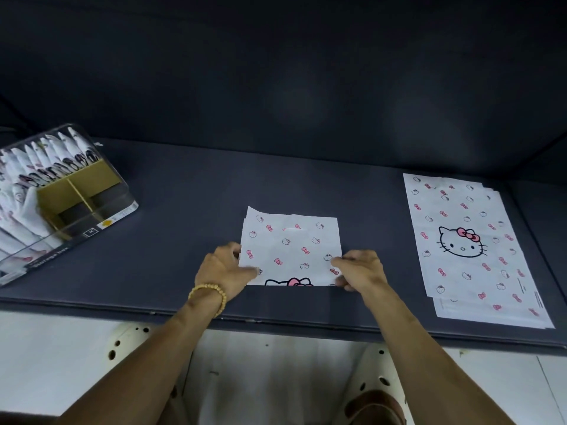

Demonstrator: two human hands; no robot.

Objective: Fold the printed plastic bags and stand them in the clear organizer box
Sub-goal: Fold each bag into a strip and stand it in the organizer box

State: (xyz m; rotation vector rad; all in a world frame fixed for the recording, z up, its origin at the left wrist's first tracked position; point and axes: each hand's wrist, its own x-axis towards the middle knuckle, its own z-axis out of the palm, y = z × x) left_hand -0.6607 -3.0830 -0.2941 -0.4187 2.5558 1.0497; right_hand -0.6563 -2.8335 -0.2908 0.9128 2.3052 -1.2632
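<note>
A white printed plastic bag (291, 246) with pink bows and cat faces lies folded in half on the dark table (190, 216), in the middle. My left hand (222, 268) pinches its lower left edge. On the opposite side my right hand (359, 269) pinches the lower right edge. A stack of flat, unfolded printed bags (469, 240) lies at the right. The clear organizer box (101, 210) stands at the far left, tilted in the view, with several folded bags (40, 167) standing in its rear and left parts.
Yellow cardboard dividers (76, 191) split the box into compartments, and the near right ones hold nothing. The table's front edge (276, 323) runs just below my wrists. Below it are a pale floor and light perforated shoes (374, 378).
</note>
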